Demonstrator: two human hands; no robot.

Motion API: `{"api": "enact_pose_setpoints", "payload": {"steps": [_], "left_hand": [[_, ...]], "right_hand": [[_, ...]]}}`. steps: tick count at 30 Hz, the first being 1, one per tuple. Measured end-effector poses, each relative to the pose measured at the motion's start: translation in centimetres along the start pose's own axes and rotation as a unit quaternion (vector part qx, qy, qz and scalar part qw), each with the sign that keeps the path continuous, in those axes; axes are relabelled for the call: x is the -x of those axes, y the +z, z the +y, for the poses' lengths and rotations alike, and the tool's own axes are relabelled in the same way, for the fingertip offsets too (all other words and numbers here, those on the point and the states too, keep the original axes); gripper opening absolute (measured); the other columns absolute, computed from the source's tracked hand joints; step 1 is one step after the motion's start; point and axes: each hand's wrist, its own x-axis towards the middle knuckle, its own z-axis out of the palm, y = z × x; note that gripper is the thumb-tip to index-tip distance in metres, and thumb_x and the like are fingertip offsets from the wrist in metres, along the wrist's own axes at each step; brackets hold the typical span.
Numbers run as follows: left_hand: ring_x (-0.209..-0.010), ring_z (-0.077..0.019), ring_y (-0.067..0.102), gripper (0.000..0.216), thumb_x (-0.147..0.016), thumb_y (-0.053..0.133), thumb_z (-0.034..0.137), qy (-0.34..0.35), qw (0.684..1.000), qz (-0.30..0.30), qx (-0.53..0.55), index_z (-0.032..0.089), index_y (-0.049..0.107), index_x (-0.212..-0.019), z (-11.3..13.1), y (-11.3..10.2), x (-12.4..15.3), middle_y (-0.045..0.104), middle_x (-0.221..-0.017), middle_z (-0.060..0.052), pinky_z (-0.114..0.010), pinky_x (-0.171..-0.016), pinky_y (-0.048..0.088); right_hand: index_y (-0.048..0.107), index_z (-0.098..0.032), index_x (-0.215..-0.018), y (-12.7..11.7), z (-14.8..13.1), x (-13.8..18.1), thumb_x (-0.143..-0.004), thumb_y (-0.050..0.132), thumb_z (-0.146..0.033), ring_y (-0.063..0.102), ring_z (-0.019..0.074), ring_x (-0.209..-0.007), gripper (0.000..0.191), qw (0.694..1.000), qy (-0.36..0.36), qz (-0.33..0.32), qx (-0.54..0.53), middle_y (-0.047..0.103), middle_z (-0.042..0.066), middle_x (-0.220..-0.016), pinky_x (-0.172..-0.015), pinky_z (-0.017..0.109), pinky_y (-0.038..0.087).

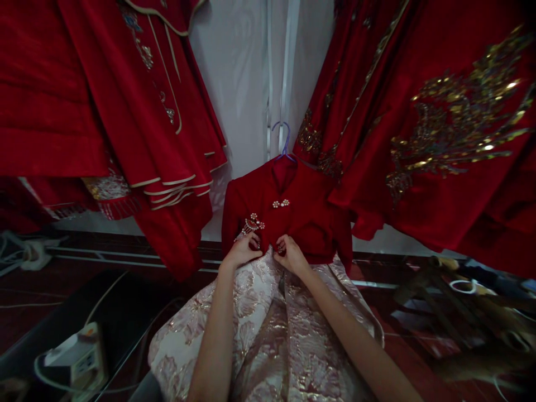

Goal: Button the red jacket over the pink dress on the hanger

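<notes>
A small red jacket [301, 209] with a pale pink and gold brocade skirt [268, 329] hangs from a purple hanger [285, 137] in front of me. Pearl clasps [281, 204] close its chest. My left hand [244, 249] pinches the jacket's front hem just below a beaded ornament [252, 224]. My right hand [290, 254] is closed on the hem beside it, fingers curled into the red cloth. Both hands meet at the middle of the waist.
Large red velvet garments hang at the left [125, 111] and at the right, the right one with gold embroidery [460, 117]. A white wall [247, 84] is behind. A power strip with cables [79, 357] lies at lower left; clutter lies at lower right.
</notes>
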Motion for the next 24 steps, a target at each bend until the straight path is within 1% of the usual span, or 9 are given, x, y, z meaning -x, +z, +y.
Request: {"api": "enact_pose_setpoints", "payload": {"steps": [2, 5, 9, 13, 15, 17, 19, 22, 24], "left_hand": [[-0.067, -0.0108, 0.056, 0.028, -0.061, 0.069, 0.023, 0.006, 1.000, -0.002, -0.025, 0.017, 0.058, -0.086, 0.1, 0.4, -0.1, 0.061, -0.075, 0.001, -0.022, -0.064, 0.042], [-0.064, -0.0102, 0.055, 0.018, -0.063, 0.067, 0.025, 0.009, 0.998, 0.021, -0.061, 0.017, 0.057, -0.075, 0.3, 1.0, -0.3, 0.060, -0.069, 0.002, -0.021, -0.062, 0.040], [-0.060, -0.0098, 0.053, 0.015, -0.064, 0.066, 0.025, -0.003, 0.994, 0.044, -0.099, 0.016, 0.058, -0.073, 0.9, 1.5, -0.3, 0.059, -0.065, 0.003, -0.021, -0.058, 0.037], [-0.058, -0.0104, 0.052, 0.013, -0.065, 0.064, 0.024, -0.025, 0.989, 0.080, -0.125, 0.016, 0.058, -0.074, 2.0, 1.5, -0.4, 0.058, -0.062, 0.002, -0.021, -0.057, 0.035], [-0.059, -0.0111, 0.053, 0.013, -0.066, 0.064, 0.024, -0.054, 0.985, 0.111, -0.121, 0.016, 0.057, -0.072, 2.7, 1.5, -0.5, 0.059, -0.063, 0.001, -0.022, -0.057, 0.035], [-0.060, -0.0119, 0.054, 0.010, -0.066, 0.063, 0.022, -0.087, 0.978, 0.150, -0.115, 0.016, 0.056, -0.070, 3.5, 1.7, -0.6, 0.060, -0.065, -0.001, -0.022, -0.057, 0.036], [-0.061, -0.0126, 0.056, 0.009, -0.067, 0.062, 0.018, -0.092, 0.974, 0.176, -0.109, 0.015, 0.056, -0.073, 4.1, 2.1, -0.7, 0.061, -0.067, -0.002, -0.023, -0.057, 0.036], [-0.060, -0.0123, 0.057, 0.013, -0.066, 0.062, 0.015, -0.061, 0.981, 0.161, -0.083, 0.015, 0.057, -0.078, 4.4, 2.5, -0.8, 0.062, -0.066, -0.002, -0.022, -0.056, 0.038], [-0.058, -0.0116, 0.057, 0.012, -0.067, 0.063, 0.016, -0.063, 0.987, 0.143, -0.048, 0.015, 0.058, -0.077, 4.0, 2.5, -1.0, 0.062, -0.064, -0.001, -0.021, -0.056, 0.040]], "right_hand": [[0.048, -0.020, -0.088, -0.4, -0.3, 0.7, -0.063, 0.057, -0.016, 0.051, 0.0140, -0.072, 0.027, 1.000, -0.003, -0.015, 0.006, 0.051, 0.001, -0.083, -0.069, 0.028, 0.045], [0.047, -0.020, -0.083, -1.0, -0.9, 1.5, -0.062, 0.055, -0.015, 0.050, 0.0131, -0.069, 0.023, 1.000, 0.010, -0.012, 0.004, 0.050, 0.000, -0.079, -0.066, 0.026, 0.043], [0.047, -0.020, -0.077, -2.0, -2.1, 1.7, -0.062, 0.055, -0.017, 0.050, 0.0131, -0.066, 0.017, 0.999, 0.050, -0.008, -0.008, 0.052, -0.001, -0.074, -0.063, 0.026, 0.042], [0.049, -0.019, -0.078, -2.8, -4.1, 1.0, -0.062, 0.059, -0.021, 0.051, 0.0118, -0.061, 0.019, 0.993, 0.082, -0.022, -0.080, 0.054, -0.002, -0.070, -0.060, 0.024, 0.042], [0.049, -0.020, -0.079, -2.9, -5.4, 0.3, -0.062, 0.060, -0.023, 0.051, 0.0106, -0.059, 0.020, 0.987, 0.082, -0.021, -0.133, 0.054, -0.003, -0.070, -0.057, 0.023, 0.042], [0.049, -0.020, -0.079, -2.6, -6.5, -0.6, -0.061, 0.061, -0.024, 0.051, 0.0099, -0.058, 0.021, 0.981, 0.077, -0.015, -0.177, 0.055, -0.003, -0.071, -0.054, 0.022, 0.042], [0.050, -0.020, -0.079, -1.9, -7.2, -1.6, -0.061, 0.061, -0.024, 0.051, 0.0096, -0.057, 0.021, 0.975, 0.071, -0.007, -0.208, 0.056, -0.002, -0.074, -0.051, 0.021, 0.043], [0.051, -0.020, -0.080, -0.4, -6.9, -2.8, -0.064, 0.058, -0.025, 0.052, 0.0097, -0.056, 0.018, 0.967, 0.082, 0.026, -0.239, 0.056, -0.002, -0.073, -0.049, 0.021, 0.044], [0.051, -0.020, -0.080, 0.5, -5.9, -3.2, -0.067, 0.055, -0.025, 0.053, 0.0102, -0.056, 0.015, 0.963, 0.102, 0.059, -0.244, 0.055, -0.001, -0.072, -0.049, 0.021, 0.045]]}}
